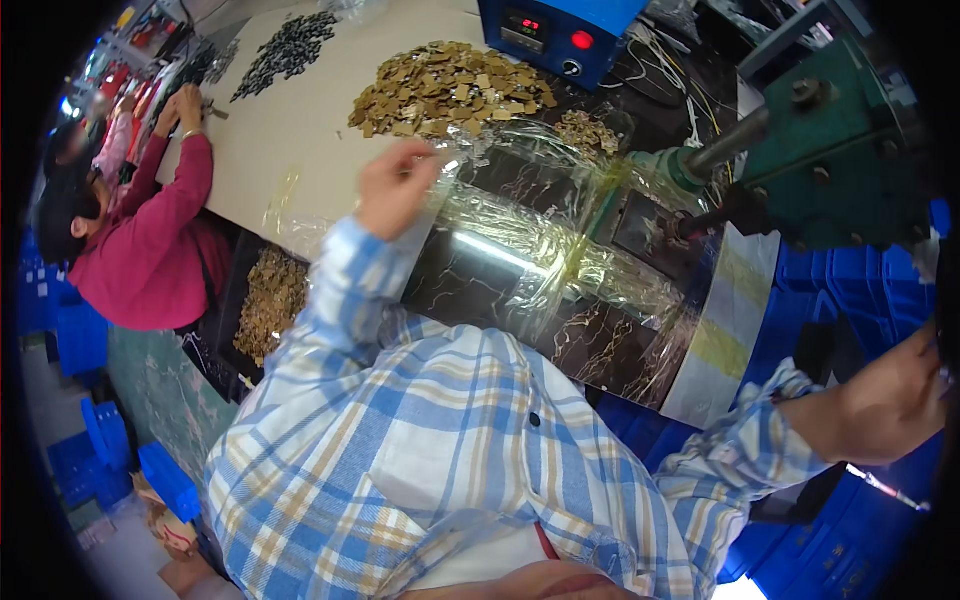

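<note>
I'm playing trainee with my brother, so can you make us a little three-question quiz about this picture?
1. True or false: the big machine at the right is pink.
2. Which of the wearer's own hands is nearer the large heap of tan pieces? A: left. B: right.
3. Fill in the colour: the round light on the blue box is ___.

Key:
1. False; the machine is green.
2. A; the left hand, blurred, is just below the heap in the picture.
3. Red.
</note>
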A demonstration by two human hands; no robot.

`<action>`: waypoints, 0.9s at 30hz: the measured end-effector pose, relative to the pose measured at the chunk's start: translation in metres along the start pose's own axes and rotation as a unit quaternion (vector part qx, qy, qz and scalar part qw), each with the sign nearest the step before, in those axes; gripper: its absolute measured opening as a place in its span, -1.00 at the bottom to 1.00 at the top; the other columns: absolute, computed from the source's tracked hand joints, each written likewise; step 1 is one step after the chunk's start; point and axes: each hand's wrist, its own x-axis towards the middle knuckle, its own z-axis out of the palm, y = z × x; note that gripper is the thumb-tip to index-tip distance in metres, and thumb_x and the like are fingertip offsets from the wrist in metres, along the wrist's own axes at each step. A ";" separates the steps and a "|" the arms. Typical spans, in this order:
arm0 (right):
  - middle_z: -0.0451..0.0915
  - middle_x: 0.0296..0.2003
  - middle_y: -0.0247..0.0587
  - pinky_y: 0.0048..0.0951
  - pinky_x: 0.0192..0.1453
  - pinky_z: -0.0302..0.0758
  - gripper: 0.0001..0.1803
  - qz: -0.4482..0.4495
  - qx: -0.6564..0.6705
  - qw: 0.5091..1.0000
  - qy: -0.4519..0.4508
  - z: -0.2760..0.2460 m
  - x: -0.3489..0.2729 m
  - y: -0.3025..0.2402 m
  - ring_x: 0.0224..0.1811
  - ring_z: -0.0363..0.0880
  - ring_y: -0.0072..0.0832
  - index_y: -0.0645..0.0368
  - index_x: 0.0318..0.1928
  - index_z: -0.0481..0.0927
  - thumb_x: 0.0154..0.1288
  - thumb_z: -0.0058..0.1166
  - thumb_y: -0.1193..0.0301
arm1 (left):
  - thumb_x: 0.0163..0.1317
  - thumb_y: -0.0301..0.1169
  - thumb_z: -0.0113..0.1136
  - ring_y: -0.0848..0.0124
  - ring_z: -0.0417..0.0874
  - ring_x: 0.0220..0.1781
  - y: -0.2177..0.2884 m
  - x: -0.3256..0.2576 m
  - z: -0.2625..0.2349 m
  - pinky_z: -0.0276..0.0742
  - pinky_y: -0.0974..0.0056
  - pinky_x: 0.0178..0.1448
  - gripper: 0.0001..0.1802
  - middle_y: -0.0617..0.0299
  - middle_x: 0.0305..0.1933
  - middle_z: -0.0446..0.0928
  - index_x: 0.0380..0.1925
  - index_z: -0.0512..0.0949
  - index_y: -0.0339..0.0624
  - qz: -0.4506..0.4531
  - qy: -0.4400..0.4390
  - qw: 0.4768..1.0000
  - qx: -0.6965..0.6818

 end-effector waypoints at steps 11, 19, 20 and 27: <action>0.43 -0.29 -0.14 -0.46 -0.17 0.33 -0.83 0.353 0.059 0.915 0.187 0.014 -0.162 0.055 -0.27 0.36 -0.46 0.30 -0.21 0.42 0.19 -0.19 0.65 | 0.01 -0.42 0.13 0.18 0.57 -0.23 -0.081 -0.107 -0.146 0.45 0.25 -0.16 -0.80 0.10 -0.30 0.53 -0.31 0.54 -0.18 0.049 0.216 0.781 0.584; 0.47 -0.28 -0.22 -0.49 -0.16 0.34 -0.82 0.364 -0.092 0.859 0.348 -0.020 -0.194 0.113 -0.26 0.42 -0.49 0.24 -0.16 0.42 0.20 -0.06 0.52 | 0.11 -0.41 -0.04 0.17 0.49 -0.07 0.012 -0.013 0.113 0.41 0.18 0.01 -0.47 -0.10 0.01 0.38 0.13 0.24 -0.23 0.126 -0.273 0.954 -0.005; 0.48 -0.28 -0.23 -0.49 -0.16 0.34 -0.81 0.381 -0.111 0.848 0.351 -0.019 -0.199 0.115 -0.27 0.42 -0.50 0.23 -0.15 0.42 0.20 -0.05 0.51 | 0.05 -0.43 -0.05 0.02 0.48 -0.09 0.011 -0.011 0.136 0.38 0.11 0.02 -0.45 -0.17 -0.05 0.39 0.12 0.24 -0.27 0.152 -0.267 0.952 -0.015; 0.49 -0.27 -0.26 -0.53 -0.15 0.35 -0.78 0.431 -0.092 0.830 0.341 -0.010 -0.214 0.124 -0.27 0.43 -0.55 0.21 -0.12 0.43 0.21 -0.02 0.49 | -0.08 -0.51 -0.04 -0.08 0.48 -0.17 0.022 -0.014 0.146 0.41 0.06 -0.06 -0.40 -0.18 -0.26 0.46 0.09 0.26 -0.30 0.181 -0.325 0.925 0.083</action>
